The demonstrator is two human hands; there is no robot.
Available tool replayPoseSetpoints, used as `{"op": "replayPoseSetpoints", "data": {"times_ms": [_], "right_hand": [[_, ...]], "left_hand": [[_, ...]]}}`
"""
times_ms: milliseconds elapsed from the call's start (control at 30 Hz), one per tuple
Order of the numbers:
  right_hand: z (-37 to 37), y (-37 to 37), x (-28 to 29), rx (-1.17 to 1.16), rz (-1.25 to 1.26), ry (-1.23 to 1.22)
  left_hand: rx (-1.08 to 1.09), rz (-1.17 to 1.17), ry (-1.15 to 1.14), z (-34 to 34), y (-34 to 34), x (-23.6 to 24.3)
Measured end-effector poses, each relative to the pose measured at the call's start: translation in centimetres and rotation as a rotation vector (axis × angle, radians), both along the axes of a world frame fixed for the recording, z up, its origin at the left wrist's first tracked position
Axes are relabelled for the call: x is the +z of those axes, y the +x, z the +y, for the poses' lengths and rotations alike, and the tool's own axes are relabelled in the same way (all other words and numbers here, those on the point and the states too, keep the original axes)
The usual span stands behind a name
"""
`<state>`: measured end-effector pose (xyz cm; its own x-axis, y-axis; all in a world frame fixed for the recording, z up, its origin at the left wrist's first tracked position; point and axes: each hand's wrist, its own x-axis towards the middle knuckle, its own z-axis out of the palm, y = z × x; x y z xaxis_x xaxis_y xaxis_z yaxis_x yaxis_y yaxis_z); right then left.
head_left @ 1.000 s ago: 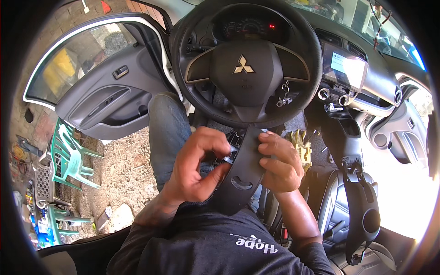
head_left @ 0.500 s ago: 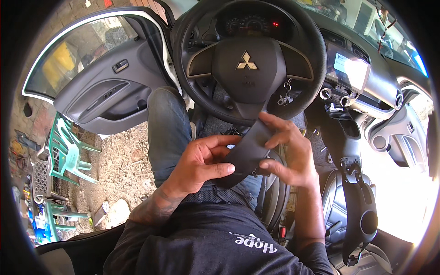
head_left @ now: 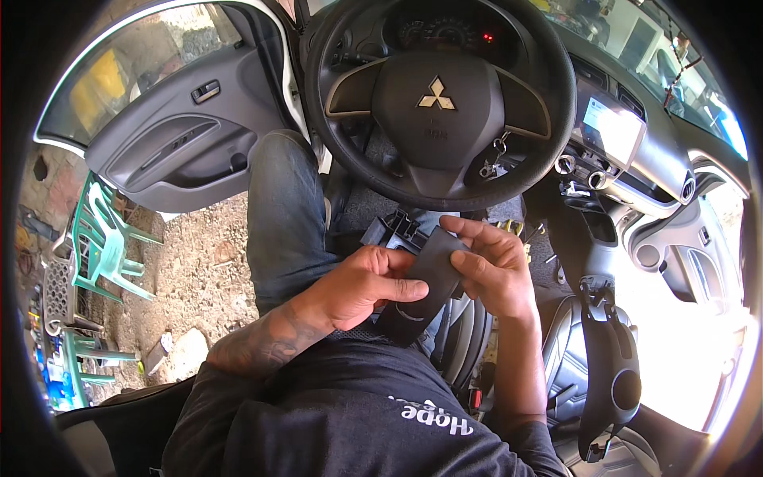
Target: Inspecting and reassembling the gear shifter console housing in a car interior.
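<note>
1. Black plastic panel: middle covered by left hand, right edge by right hand; its underside can't be seen.
2. Clip block at the panel's top end: partly behind the fingers, shape unclear.
3. Steering wheel: top rim cut off by the frame edge.
4. Gauges: too small to read.
5. Keys hanging by the column: too small to count.
6. Green chairs: blurred, bent by the lens rim.

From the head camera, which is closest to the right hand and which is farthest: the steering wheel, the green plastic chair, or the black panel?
1. Black panel: held in the right hand.
2. Steering wheel: just above the hand.
3. Green plastic chair: far left, outside the open door.
</note>
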<state>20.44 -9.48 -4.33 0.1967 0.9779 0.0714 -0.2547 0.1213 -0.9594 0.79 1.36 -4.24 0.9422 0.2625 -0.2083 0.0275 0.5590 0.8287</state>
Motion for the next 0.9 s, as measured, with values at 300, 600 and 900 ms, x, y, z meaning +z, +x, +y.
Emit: {"op": "replayPoseSetpoints", "data": {"times_ms": [300,600,900], "right_hand": [[0.5,0.5,-1.8,0.069,0.208,-0.005],[1.3,0.7,-2.8,0.095,0.345,0.038],[1.6,1.0,-3.4,0.075,0.403,0.005]], "left_hand": [[-0.058,0.025,-0.205,1.1,0.2,-0.5],[0.028,-0.002,-0.028,0.7,-0.2,-1.2],[0.158,0.018,-0.139,0.5,0.1,-0.8]]}}
